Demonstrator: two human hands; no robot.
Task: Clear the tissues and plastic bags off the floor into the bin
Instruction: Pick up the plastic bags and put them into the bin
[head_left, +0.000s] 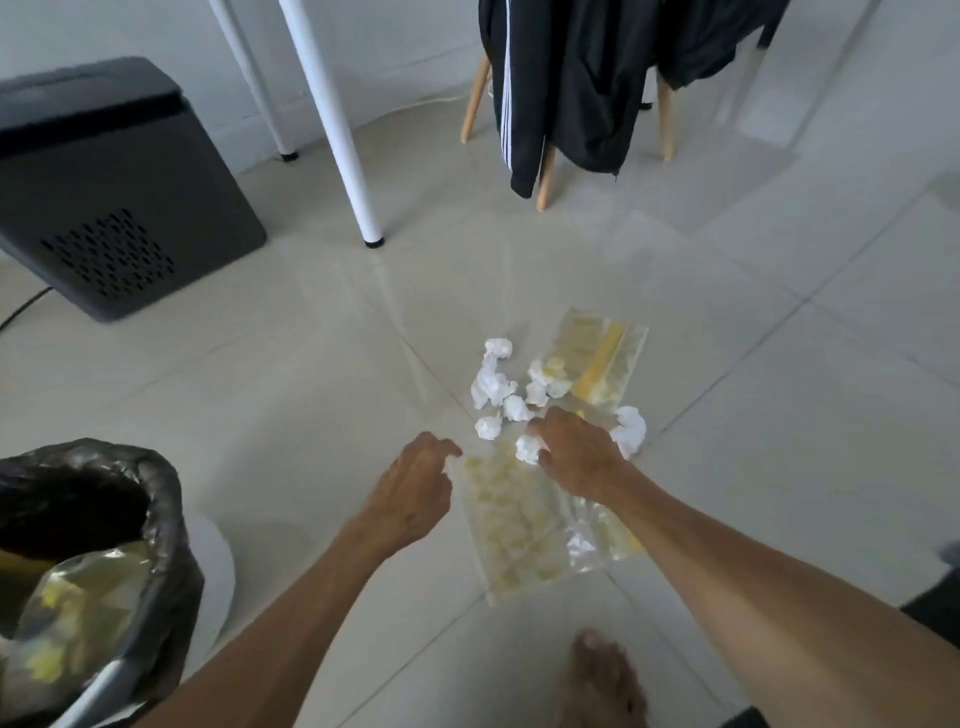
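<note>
Several crumpled white tissues (493, 387) lie on the pale tiled floor around clear plastic bags with yellow print. One bag (597, 358) lies at the far side; another bag (511, 525) lies just below my hands. My right hand (576, 457) is closed around one tissue (527, 449) on the floor. My left hand (415, 493) pinches the top left corner of the near bag. The bin (161, 499), lined with a black bag, stands at the lower left and holds a clear yellow-printed bag (78, 613).
A dark grey appliance (114, 192) with a cable stands at the far left. White table legs (337, 124) rise behind the litter. A wooden-legged chair (545, 176) draped with a black jacket (561, 88) stands at the back. My bare foot (602, 680) is at the bottom.
</note>
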